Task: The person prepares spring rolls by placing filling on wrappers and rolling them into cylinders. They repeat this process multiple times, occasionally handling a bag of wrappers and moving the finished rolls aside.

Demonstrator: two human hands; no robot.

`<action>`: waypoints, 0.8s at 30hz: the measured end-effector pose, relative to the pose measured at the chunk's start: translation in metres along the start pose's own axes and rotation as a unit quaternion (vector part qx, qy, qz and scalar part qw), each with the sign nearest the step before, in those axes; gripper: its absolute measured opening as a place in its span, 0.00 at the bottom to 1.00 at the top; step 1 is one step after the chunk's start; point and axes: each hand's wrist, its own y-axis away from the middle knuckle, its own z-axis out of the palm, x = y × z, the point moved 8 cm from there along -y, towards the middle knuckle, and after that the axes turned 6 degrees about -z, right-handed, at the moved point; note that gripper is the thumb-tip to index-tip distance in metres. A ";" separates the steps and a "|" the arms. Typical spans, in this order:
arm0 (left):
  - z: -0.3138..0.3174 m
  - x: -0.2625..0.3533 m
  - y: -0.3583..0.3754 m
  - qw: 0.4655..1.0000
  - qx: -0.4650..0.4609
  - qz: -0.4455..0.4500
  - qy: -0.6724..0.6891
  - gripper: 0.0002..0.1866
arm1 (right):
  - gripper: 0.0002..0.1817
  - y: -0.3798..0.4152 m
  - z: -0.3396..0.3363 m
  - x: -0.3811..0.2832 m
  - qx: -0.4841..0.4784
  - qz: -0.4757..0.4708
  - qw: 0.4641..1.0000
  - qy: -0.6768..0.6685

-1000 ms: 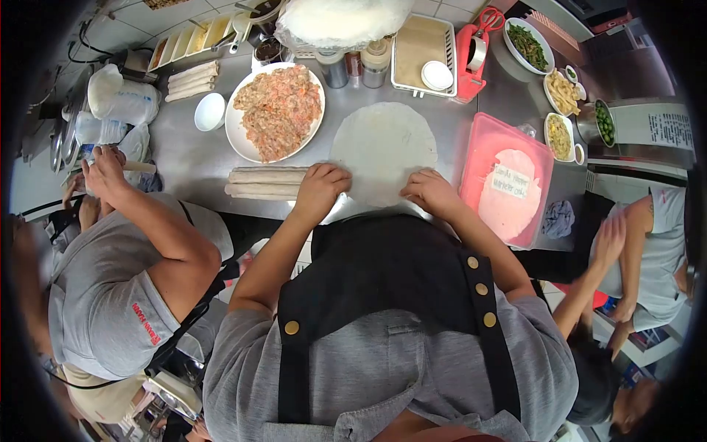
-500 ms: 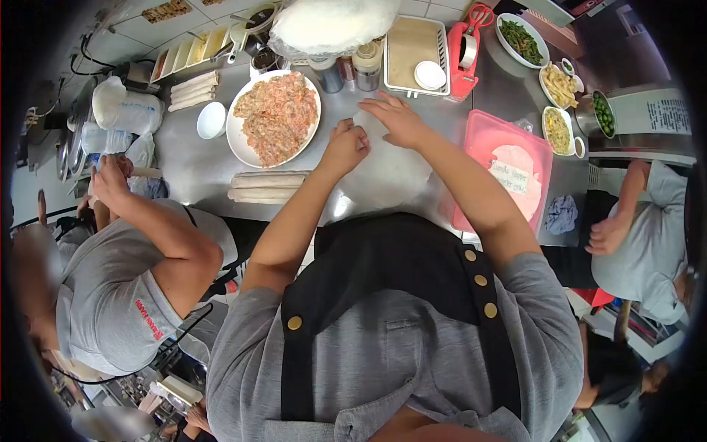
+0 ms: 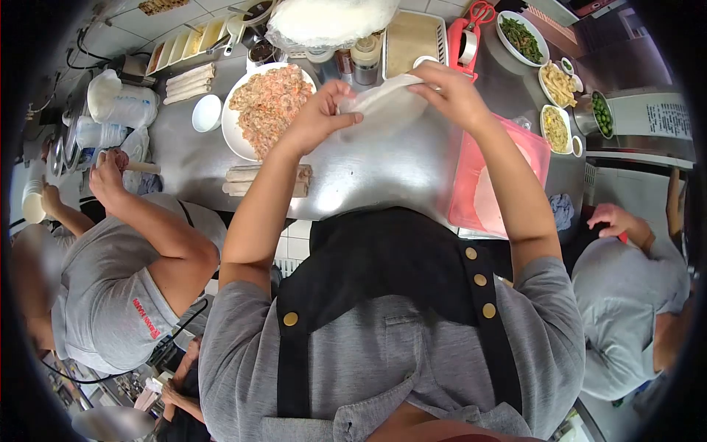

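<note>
A thin, translucent white rice paper wrapper (image 3: 384, 105) is lifted above the steel counter, stretched between my hands. My left hand (image 3: 322, 116) pinches its left edge between thumb and fingers. At the upper right, my right hand (image 3: 447, 90) grips the other edge, where the sheet folds over slightly. Left of my left hand lies a large white plate (image 3: 234, 136) heaped with orange-pink minced filling (image 3: 269, 107). Several pale rolls (image 3: 241, 181) sit on the counter beside my left forearm. More rolls (image 3: 190, 82) are stacked farther back.
A pink lidded container (image 3: 465, 173) stands right of my right forearm. Behind are a plastic bag (image 3: 331, 22), jars (image 3: 366, 60), a white basket (image 3: 416, 37) and a red tape dispenser (image 3: 460, 46). Dishes of food (image 3: 521, 40) line the right. Co-workers stand on both sides.
The wrapper has come up off the counter, where it lay flat under my hands. Both hands have closed on its edges and moved apart. The right-hand co-worker's arm has shifted.
</note>
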 end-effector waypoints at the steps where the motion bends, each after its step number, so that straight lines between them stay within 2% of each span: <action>1: 0.005 0.010 0.006 1.000 0.002 0.000 0.001 0.29 | 0.12 0.005 -0.015 -0.014 0.045 -0.032 0.998 0.026; 3: 0.005 0.043 0.025 0.986 0.081 0.129 -0.065 0.32 | 0.12 0.028 -0.014 -0.021 0.053 -0.057 0.994 0.076; 4: 0.005 0.038 0.030 0.986 0.081 0.129 -0.065 0.32 | 0.13 0.039 -0.010 -0.025 0.062 -0.079 0.987 0.126; 6: -0.002 0.019 0.038 0.959 0.136 0.132 -0.209 0.29 | 0.13 0.061 0.015 -0.026 0.062 -0.095 0.986 0.126; 7: -0.004 0.006 0.039 0.959 0.137 0.130 -0.209 0.29 | 0.13 0.074 0.031 -0.026 0.060 -0.111 0.984 0.125; 9: 0.006 -0.019 0.049 0.878 0.104 0.173 -0.434 0.23 | 0.14 0.098 0.069 -0.015 0.036 -0.094 0.988 0.117; 10: 0.005 -0.033 0.053 0.877 0.110 0.168 -0.437 0.23 | 0.14 0.108 0.088 -0.008 0.012 -0.076 0.991 0.113; 11: 0.014 -0.048 0.056 0.850 0.090 0.172 -0.490 0.20 | 0.14 0.119 0.103 -0.004 0.012 -0.082 0.991 0.107; 12: 0.021 -0.060 0.057 0.819 0.068 0.176 -0.542 0.17 | 0.14 0.130 0.123 0.003 -0.034 -0.072 0.991 0.107; 13: 0.018 -0.066 0.057 0.817 0.073 0.172 -0.545 0.17 | 0.14 0.132 0.135 0.003 -0.080 -0.062 0.989 0.108; 14: 0.017 -0.077 0.054 0.824 0.044 0.153 -0.544 0.18 | 0.14 0.136 0.137 0.001 -0.079 -0.067 0.989 0.104; 16: 0.009 -0.072 0.054 0.830 0.016 0.131 -0.542 0.18 | 0.14 0.139 0.142 -0.001 -0.130 -0.006 0.991 0.018; 18: -0.033 -0.031 0.052 0.839 0.189 0.113 -0.497 0.26 | 0.14 0.139 0.134 0.002 -0.105 0.008 0.994 -0.004; 19: -0.042 -0.029 0.044 0.839 0.189 0.113 -0.498 0.26 | 0.14 0.140 0.128 0.007 -0.084 0.042 0.995 -0.016; 21: -0.074 -0.012 0.041 0.779 0.343 0.122 -0.510 0.39 | 0.14 0.142 0.120 0.015 -0.061 0.074 0.995 -0.027; 22: -0.075 -0.013 0.038 0.778 0.344 0.123 -0.511 0.39 | 0.14 0.143 0.118 0.018 -0.061 0.085 0.994 -0.032; 24: -0.075 -0.037 0.021 0.773 0.298 0.027 -0.560 0.48 | 0.13 0.142 0.117 0.021 -0.058 0.097 0.993 -0.037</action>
